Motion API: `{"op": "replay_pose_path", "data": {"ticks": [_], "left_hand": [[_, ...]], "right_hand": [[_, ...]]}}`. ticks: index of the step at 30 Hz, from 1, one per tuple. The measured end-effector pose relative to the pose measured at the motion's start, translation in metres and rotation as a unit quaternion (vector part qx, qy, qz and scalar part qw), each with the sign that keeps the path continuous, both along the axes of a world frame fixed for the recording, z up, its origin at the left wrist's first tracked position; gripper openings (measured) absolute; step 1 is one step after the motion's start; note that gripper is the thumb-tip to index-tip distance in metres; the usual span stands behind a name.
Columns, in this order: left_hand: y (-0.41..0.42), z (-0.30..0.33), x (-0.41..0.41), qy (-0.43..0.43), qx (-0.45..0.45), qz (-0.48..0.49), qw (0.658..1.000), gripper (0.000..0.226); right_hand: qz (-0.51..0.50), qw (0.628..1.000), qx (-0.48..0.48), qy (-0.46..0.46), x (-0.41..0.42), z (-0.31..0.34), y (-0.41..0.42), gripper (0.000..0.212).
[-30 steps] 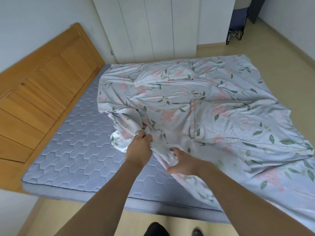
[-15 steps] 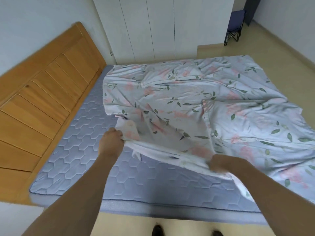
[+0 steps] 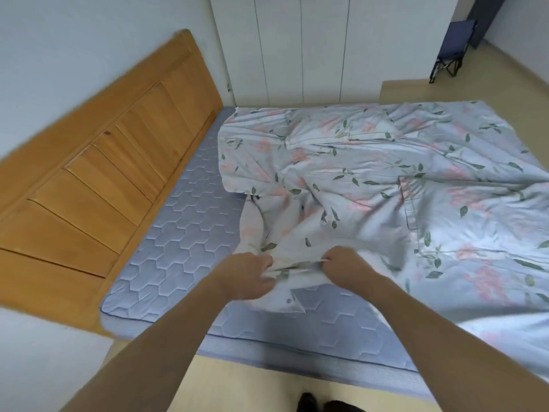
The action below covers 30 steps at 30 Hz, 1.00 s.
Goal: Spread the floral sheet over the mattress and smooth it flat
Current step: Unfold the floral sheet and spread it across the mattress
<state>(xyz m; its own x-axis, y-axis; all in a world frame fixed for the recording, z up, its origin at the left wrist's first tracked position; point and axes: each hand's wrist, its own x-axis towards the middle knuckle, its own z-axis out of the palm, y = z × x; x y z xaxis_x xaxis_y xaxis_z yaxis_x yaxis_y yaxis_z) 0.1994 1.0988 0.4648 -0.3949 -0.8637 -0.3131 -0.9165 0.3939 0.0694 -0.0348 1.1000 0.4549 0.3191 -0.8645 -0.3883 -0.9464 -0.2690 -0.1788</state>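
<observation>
The floral sheet (image 3: 386, 179), pale blue with pink flowers and green leaves, lies crumpled over the right and far part of the blue quilted mattress (image 3: 184, 233). The mattress's left strip and near edge are bare. My left hand (image 3: 246, 275) and my right hand (image 3: 347, 266) are close together, both gripping a bunched edge of the sheet lifted a little above the near part of the mattress. A small corner of sheet hangs below my hands. Folds run from the grip back into the heap.
A wooden headboard (image 3: 98, 179) runs along the left side of the bed. White wardrobe doors (image 3: 297, 49) stand behind the far edge. A folded dark chair (image 3: 451, 52) leans at the far right on the beige floor (image 3: 430, 90). My shoes show at the bottom edge.
My hands, spread wide along the sheet edge half a second ago, have come back together, bunching the edge between them. The view has shifted slightly left.
</observation>
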Motion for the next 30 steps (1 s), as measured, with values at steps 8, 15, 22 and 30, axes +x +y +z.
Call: {"op": "replay_pose_path", "data": {"ticks": [8,15,22,30], "left_hand": [[-0.020,-0.014,0.065,0.175,-0.222,0.319,0.905,0.025],[-0.027,0.030,0.078,0.489,-0.177,0.382,0.764,0.022],[-0.014,0.032,0.153,0.035,-0.163,0.175,0.970,0.024],[-0.029,-0.019,0.305,0.287,-0.125,0.387,0.867,0.017]], "right_hand": [[-0.091,0.991,0.071,-0.073,-0.023,0.023,-0.033,0.065],[-0.054,0.985,0.038,-0.156,0.070,0.022,-0.030,0.085],[-0.152,0.935,0.011,-0.320,0.169,0.013,-0.036,0.034],[-0.279,0.931,0.017,-0.235,0.211,0.016,-0.045,0.024]]}}
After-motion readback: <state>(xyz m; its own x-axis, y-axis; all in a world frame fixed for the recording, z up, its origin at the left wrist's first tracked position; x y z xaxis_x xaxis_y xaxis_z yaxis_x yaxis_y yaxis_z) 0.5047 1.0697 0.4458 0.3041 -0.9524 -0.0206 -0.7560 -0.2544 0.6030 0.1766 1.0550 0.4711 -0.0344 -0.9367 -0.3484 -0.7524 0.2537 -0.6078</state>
